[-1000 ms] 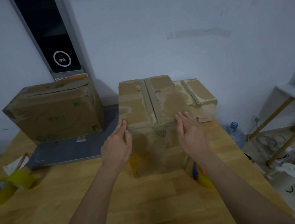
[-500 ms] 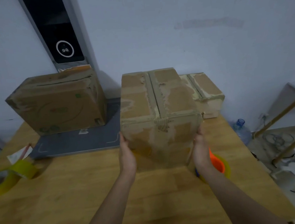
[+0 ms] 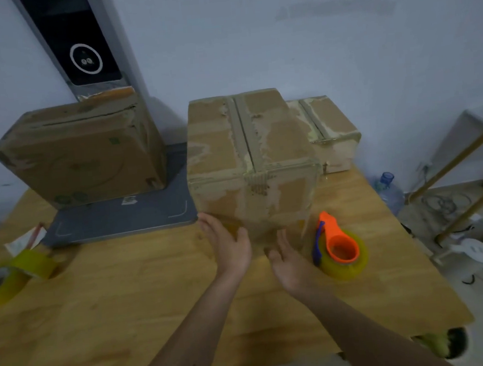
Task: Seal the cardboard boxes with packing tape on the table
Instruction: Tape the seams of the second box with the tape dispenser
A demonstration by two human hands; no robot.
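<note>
A taped cardboard box (image 3: 250, 164) stands in the middle of the wooden table (image 3: 128, 309), a strip of tape running along its top seam and down its front. My left hand (image 3: 231, 245) and my right hand (image 3: 288, 263) are just in front of the box's lower front face, fingers straight and relaxed, holding nothing. A yellow tape roll in an orange dispenser (image 3: 341, 250) lies right of my right hand. A larger box (image 3: 83, 155) stands at the back left, a smaller taped box (image 3: 329, 134) behind right.
Another yellow tape roll (image 3: 6, 279) lies at the table's left edge beside a scrap of paper (image 3: 24, 239). A grey flat base (image 3: 123, 216) with an upright dark panel (image 3: 82, 42) holds the left box. A water bottle (image 3: 388, 193) and white shelf stand on the floor right.
My hands let go of the middle box's sides and came together in front of its lower face. The box stands further back on the table, and the orange dispenser is uncovered.
</note>
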